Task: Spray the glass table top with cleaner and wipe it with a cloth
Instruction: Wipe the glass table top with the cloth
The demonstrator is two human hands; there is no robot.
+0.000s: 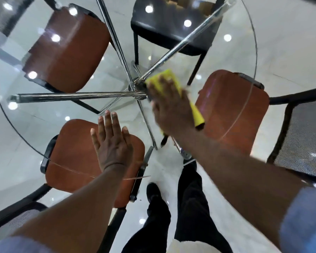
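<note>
The round glass table top (106, 114) fills most of the view, with chrome legs meeting under its middle. A yellow cloth (169, 79) lies flat on the glass near the centre. My right hand (171, 106) presses on the cloth with straight, spread fingers; the hand is blurred. My left hand (111, 141) rests flat on the glass near the front edge, fingers straight, holding nothing. No spray bottle is in view.
Three brown-seated chairs (66, 50) (84, 157) (233, 110) and a black chair (171, 28) stand around and under the table. Mesh chair backs show at the right (303, 139) and bottom left. My legs in dark trousers (190, 207) stand at the table's front edge.
</note>
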